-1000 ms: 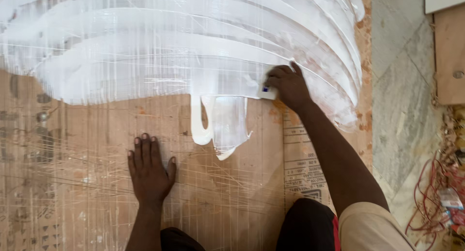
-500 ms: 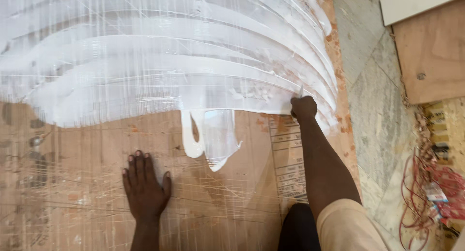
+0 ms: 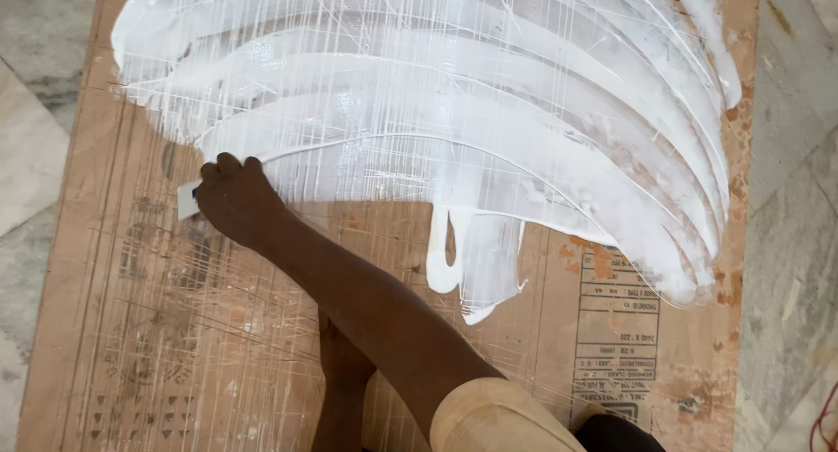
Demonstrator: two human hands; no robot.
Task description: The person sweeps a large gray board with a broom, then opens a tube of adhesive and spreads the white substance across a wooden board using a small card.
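Observation:
My right hand point(image 3: 234, 201) reaches across to the left side of a brown plywood board point(image 3: 175, 330) and is shut on a small white scraper point(image 3: 187, 201) pressed against the board. The scraper sits at the lower left edge of a wide fan of wet white paste point(image 3: 454, 94), spread in curved bands over the board's upper half. A white drip point(image 3: 476, 260) runs down from the paste near the middle. My left hand is hidden under my right forearm, and only its wrist point(image 3: 339, 347) shows, resting on the board.
The board lies on a grey stone floor point(image 3: 786, 269) that shows on both sides. A printed label point(image 3: 615, 330) marks the board's lower right. Fine scratch lines cover the bare wood. My knee point(image 3: 497, 421) is at the bottom edge.
My right hand has swept the scraper from the right edge of the paste across to the left side. The view has shifted left, and my right arm now crosses over my left hand.

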